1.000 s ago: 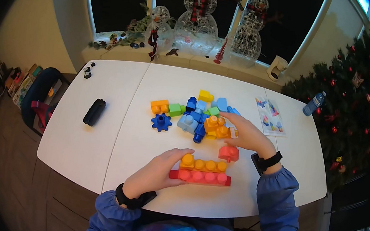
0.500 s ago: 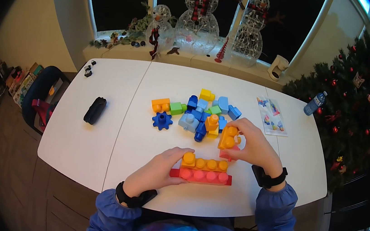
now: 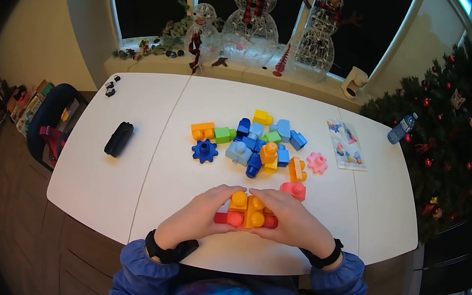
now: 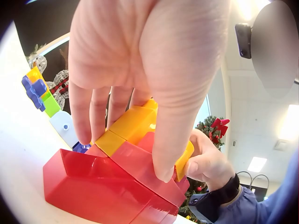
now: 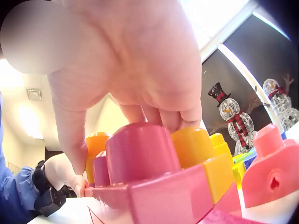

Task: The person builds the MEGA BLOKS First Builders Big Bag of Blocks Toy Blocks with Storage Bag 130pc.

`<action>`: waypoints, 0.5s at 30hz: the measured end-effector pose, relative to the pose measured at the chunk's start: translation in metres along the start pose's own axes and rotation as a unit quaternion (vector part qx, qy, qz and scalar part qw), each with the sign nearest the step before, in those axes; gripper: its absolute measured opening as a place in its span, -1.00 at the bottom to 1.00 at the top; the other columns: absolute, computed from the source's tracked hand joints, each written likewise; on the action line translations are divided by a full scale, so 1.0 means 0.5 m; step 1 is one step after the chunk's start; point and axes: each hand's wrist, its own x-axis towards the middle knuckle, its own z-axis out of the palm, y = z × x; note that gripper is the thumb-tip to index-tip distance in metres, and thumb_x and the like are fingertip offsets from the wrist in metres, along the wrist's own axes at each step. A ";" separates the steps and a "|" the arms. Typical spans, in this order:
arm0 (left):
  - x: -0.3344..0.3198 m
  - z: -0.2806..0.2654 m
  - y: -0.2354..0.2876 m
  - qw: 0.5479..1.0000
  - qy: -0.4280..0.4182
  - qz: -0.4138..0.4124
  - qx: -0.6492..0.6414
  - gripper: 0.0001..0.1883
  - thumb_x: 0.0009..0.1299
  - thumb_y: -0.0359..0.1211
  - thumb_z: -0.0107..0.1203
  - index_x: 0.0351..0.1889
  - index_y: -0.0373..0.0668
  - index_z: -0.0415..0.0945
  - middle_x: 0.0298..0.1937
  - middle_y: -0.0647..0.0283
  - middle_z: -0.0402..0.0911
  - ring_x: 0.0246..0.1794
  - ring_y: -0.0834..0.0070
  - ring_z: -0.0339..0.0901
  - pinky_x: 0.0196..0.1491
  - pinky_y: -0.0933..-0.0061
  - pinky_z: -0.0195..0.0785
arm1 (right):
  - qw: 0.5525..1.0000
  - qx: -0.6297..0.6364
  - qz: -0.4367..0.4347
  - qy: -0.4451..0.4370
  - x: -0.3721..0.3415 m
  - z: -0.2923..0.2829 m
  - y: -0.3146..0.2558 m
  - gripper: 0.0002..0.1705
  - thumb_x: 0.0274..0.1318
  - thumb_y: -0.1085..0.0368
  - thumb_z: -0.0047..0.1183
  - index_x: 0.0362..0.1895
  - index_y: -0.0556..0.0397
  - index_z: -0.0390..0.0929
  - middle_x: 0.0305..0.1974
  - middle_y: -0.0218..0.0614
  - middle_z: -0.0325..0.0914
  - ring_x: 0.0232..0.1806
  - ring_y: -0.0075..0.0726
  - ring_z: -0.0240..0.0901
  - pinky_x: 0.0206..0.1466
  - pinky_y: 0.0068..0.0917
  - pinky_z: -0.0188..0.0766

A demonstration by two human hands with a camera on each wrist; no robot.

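Note:
Near the front table edge lies a stack of toy building blocks, with a red base point(image 4: 93, 189) under pink and orange blocks. My left hand point(image 3: 198, 216) grips its left end, thumb on the near side and fingers along the far side. An orange block point(image 3: 253, 212) sits crosswise on the stack, two round studs up. My right hand point(image 3: 297, 220) straddles the stack's right part and holds this orange block between thumb and fingers. The right hand hides much of that end in the head view. Just beyond it stands a pink block point(image 3: 293, 190).
A loose heap of blue, green, yellow and orange blocks point(image 3: 239, 152) lies mid-table, beside a blue gear piece point(image 3: 205, 151) and a pink gear piece point(image 3: 317, 162). Farther out are a black case point(image 3: 119, 139), a picture sheet point(image 3: 347, 145) and a water bottle point(image 3: 402, 128).
My right hand has come from the heap toward me and left, bringing an orange block onto the stack. The pink gear piece has come into view. The left hand stays at the stack.

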 end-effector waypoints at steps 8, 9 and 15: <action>0.001 0.001 0.000 1.000 -0.002 0.000 -0.010 -0.25 0.24 -0.39 0.50 0.39 -0.19 0.38 0.23 -0.01 0.56 0.19 0.01 0.58 0.28 0.20 0.49 | 0.999 -0.049 -0.004 -0.016 0.007 0.005 -0.006 -0.13 0.08 0.15 0.46 0.44 0.15 0.38 0.19 0.01 0.56 0.21 0.10 0.51 0.29 -0.17 0.45; 0.001 0.001 0.001 1.000 -0.002 -0.001 -0.016 -0.25 0.24 -0.38 0.49 0.39 -0.19 0.37 0.23 -0.03 0.55 0.21 -0.03 0.55 0.29 0.17 0.46 | 0.998 -0.064 -0.006 -0.022 0.008 0.009 -0.006 -0.13 0.08 0.15 0.46 0.44 0.16 0.38 0.19 0.00 0.56 0.22 0.10 0.51 0.30 -0.16 0.44; 0.002 -0.001 0.002 1.000 -0.014 -0.012 -0.023 -0.24 0.23 -0.39 0.48 0.39 -0.19 0.36 0.27 -0.06 0.53 0.24 -0.10 0.51 0.30 0.14 0.43 | 0.996 -0.089 -0.024 0.007 0.009 0.024 -0.002 -0.12 0.06 0.10 0.45 0.39 0.25 0.37 0.10 -0.04 0.58 0.13 0.11 0.51 0.18 -0.10 0.40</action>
